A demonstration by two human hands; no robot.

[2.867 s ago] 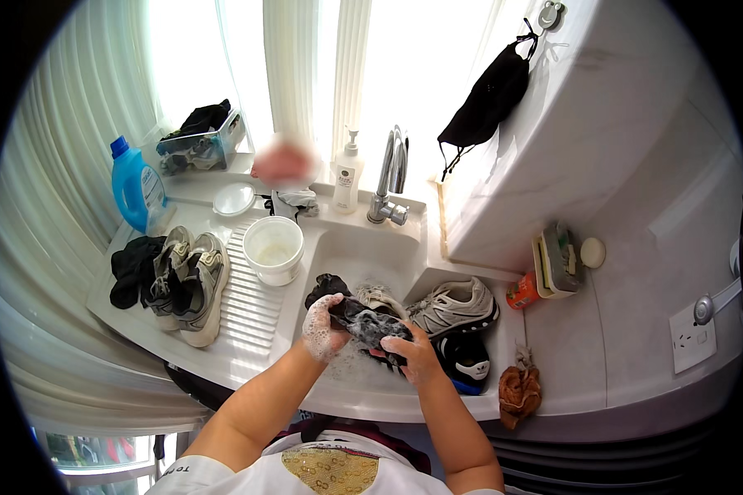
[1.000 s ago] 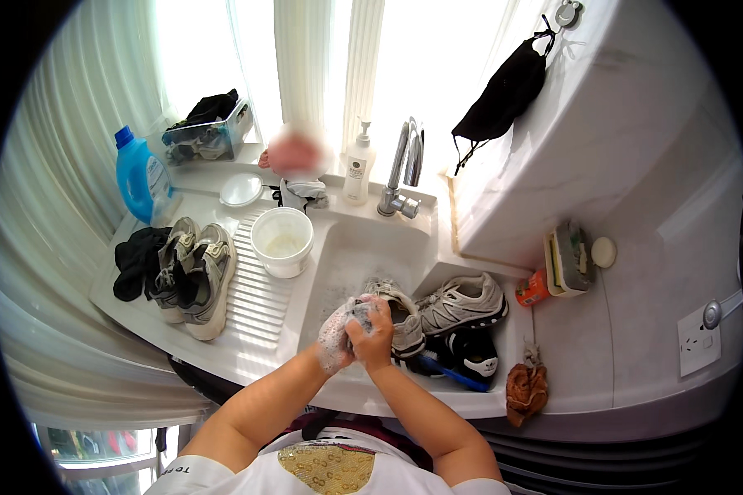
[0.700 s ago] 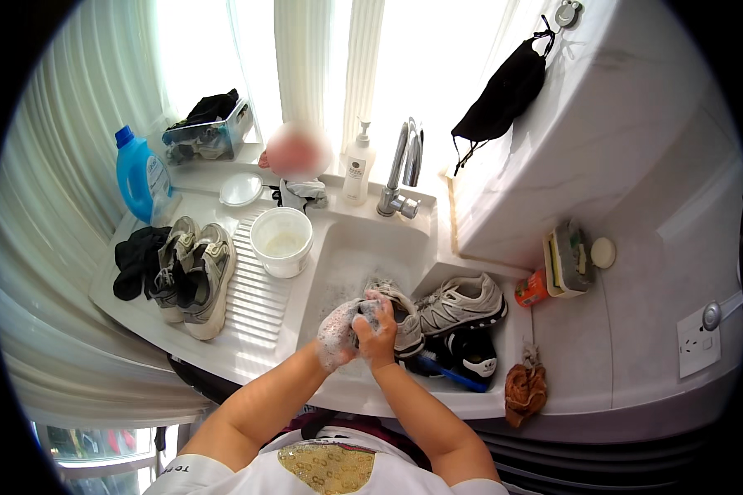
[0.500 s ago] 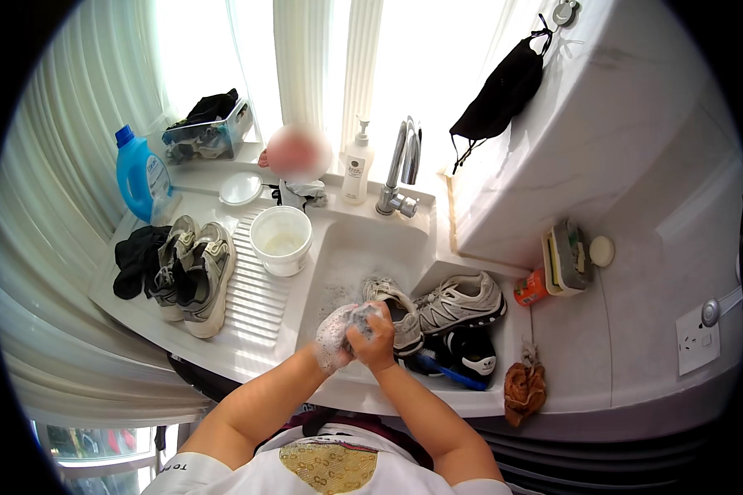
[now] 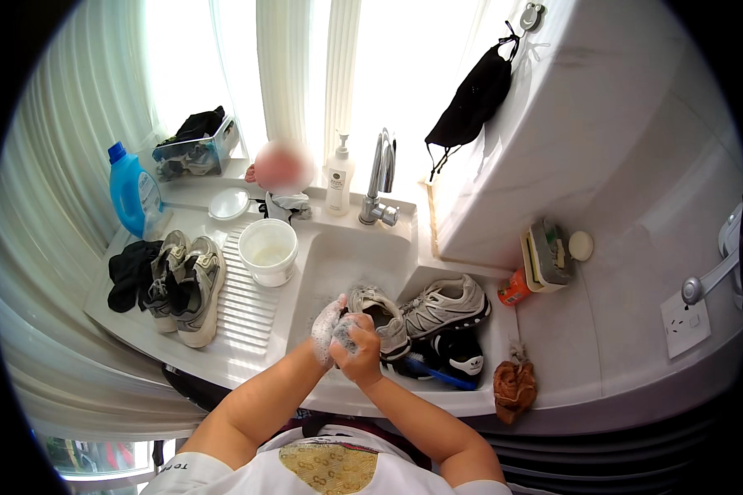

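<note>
Over the front of the white sink (image 5: 355, 239) my two hands press together around a small grey, foam-covered thing (image 5: 343, 333); its kind is hidden by suds and fingers. My left hand (image 5: 324, 332) is thick with white foam, its fingers mostly covered. Closed over the grey thing from the right is my right hand (image 5: 360, 346). Just beyond it a wet beige sneaker (image 5: 378, 318) leans in the basin. A grey sneaker (image 5: 448, 305) lies to its right, above a black shoe with white trim (image 5: 454, 353) and a blue brush (image 5: 442, 373).
Left on the ribbed drainboard stand a pair of grey sneakers (image 5: 198, 293), black cloth (image 5: 132, 276) and a white bucket (image 5: 268, 252). Behind are a blue detergent bottle (image 5: 134, 194), pump bottle (image 5: 338, 177) and faucet (image 5: 380, 181). A brown cloth (image 5: 514, 388) hangs at the right edge.
My view has shifted slightly, so the scene sits a little further left. My hands have changed their grip on the foamy grey thing and stay pressed together over the sink.
</note>
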